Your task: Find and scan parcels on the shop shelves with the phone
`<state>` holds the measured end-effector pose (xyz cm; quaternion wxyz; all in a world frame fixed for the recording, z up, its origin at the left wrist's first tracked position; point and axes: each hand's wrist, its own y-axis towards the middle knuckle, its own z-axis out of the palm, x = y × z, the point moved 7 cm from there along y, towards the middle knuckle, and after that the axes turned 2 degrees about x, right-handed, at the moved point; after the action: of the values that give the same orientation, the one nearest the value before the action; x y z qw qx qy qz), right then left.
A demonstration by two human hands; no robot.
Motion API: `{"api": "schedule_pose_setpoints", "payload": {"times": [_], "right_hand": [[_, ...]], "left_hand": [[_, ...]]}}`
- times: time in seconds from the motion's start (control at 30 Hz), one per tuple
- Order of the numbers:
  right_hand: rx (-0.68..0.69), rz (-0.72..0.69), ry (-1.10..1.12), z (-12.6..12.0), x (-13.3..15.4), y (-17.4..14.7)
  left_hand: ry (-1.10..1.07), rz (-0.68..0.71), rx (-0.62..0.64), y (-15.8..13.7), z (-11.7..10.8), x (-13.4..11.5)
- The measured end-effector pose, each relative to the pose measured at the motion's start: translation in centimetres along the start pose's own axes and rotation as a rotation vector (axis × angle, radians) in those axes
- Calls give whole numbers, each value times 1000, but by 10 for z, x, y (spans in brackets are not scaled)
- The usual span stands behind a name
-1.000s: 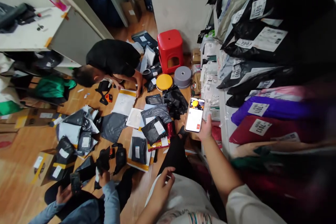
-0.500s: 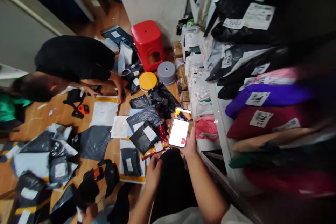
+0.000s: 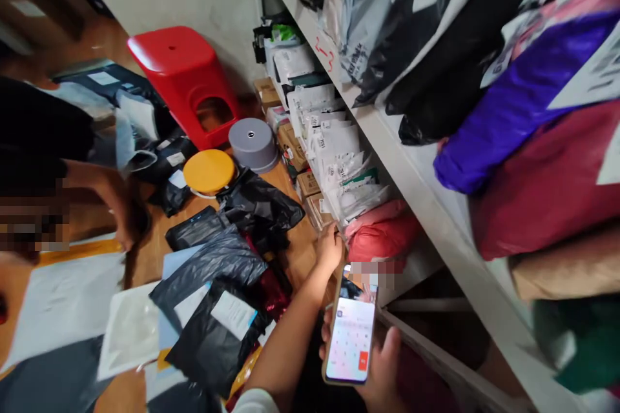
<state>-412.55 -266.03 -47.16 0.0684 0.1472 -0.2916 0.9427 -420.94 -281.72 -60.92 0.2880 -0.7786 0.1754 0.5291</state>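
Observation:
My right hand (image 3: 382,361) is closed around a smartphone (image 3: 349,342), whose lit screen shows a keypad with a red key under a camera picture. Just beyond the phone, my left hand (image 3: 330,250) reaches toward the lower shelf. It is beside a red plastic parcel (image 3: 378,239) and the front of a row of white labelled packets (image 3: 339,148). Its fingertips are too unclear to tell whether they grip anything. Small cardboard boxes (image 3: 310,187) stand along the row's left side.
Upper shelf (image 3: 411,200) holds black, purple (image 3: 523,103) and maroon parcels. A red stool (image 3: 186,84), a grey stool (image 3: 252,142) and a yellow stool (image 3: 209,171) stand by the wall. Black parcels (image 3: 217,329) cover the floor. Another person's arm (image 3: 104,193) is at left.
My view has swung right and closer to the shelves. My left hand has moved from near my lap up to the lower-shelf packets. The phone screen has changed to a keypad.

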Motion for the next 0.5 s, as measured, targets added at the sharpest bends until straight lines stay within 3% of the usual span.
{"api": "schedule_pose_setpoints", "payload": {"times": [0.13, 0.23, 0.37, 0.5], "right_hand": [[-122, -110, -21, -85, 4, 22], [-130, -189, -12, -131, 13, 40], [-6, -222, 95, -157, 20, 62], [21, -278, 137, -180, 16, 74]], "left_hand": [[5, 166, -11, 55, 19, 10], [23, 250, 65, 77, 37, 3], [104, 408, 192, 71, 58, -12], [230, 448, 153, 70, 59, -12]]}}
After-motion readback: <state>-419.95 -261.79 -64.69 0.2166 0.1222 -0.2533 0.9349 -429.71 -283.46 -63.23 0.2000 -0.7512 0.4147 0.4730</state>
